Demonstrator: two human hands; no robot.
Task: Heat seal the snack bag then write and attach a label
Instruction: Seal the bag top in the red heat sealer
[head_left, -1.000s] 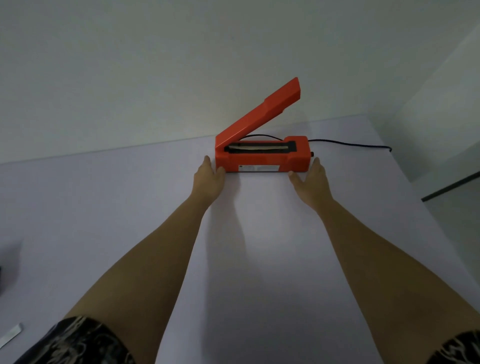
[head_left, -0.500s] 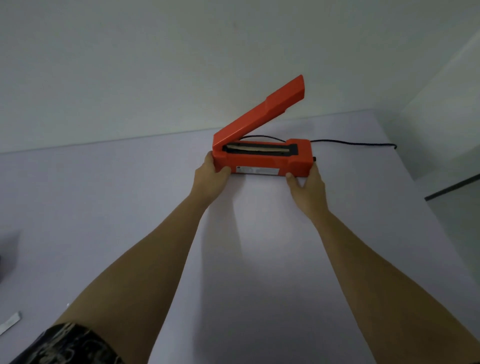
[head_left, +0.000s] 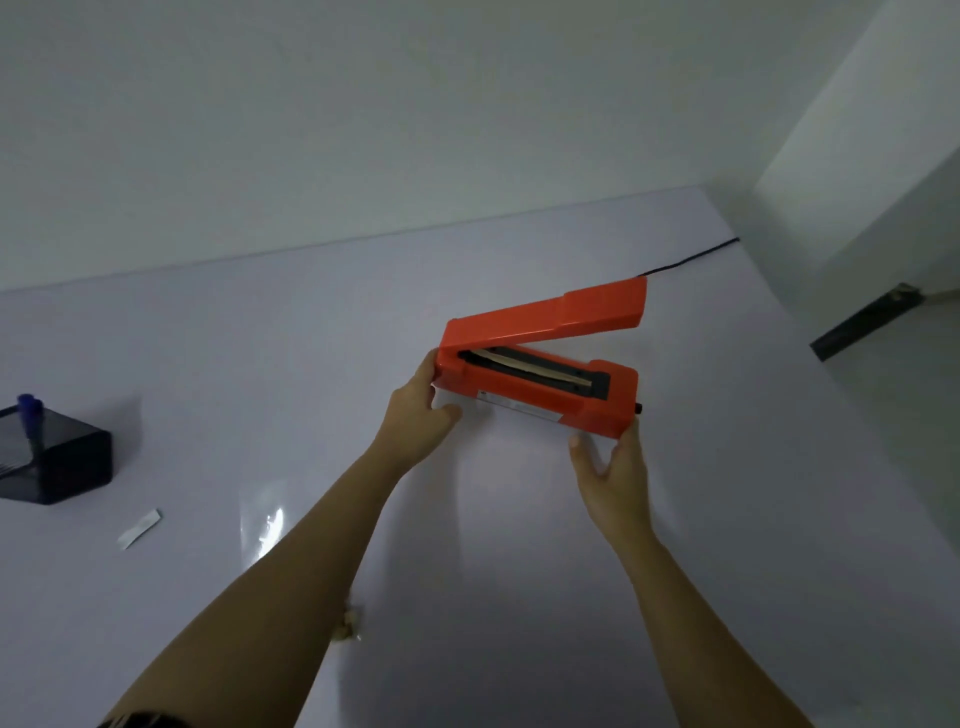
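Observation:
An orange heat sealer (head_left: 545, 382) with its lid raised is lifted and tilted above the white table (head_left: 208, 364). My left hand (head_left: 418, 421) grips its hinged left end. My right hand (head_left: 613, 470) holds its right end from below. A clear snack bag (head_left: 265, 525) lies flat on the table under my left forearm, with a few snack pieces (head_left: 349, 626) showing beside the arm. A small white label strip (head_left: 139, 528) lies at the left. A blue pen (head_left: 30, 415) stands in a black holder (head_left: 52, 460) at the far left.
The sealer's black power cord (head_left: 691, 260) runs back to the right along the table's far edge. A white wall stands behind the table. The table's right edge drops off toward a floor with a dark strip (head_left: 862, 322).
Both hands closed on the sealer's ends, lifted it and swung it to the right and nearer. The view shifted, bringing the pen holder, label strip and bag into sight.

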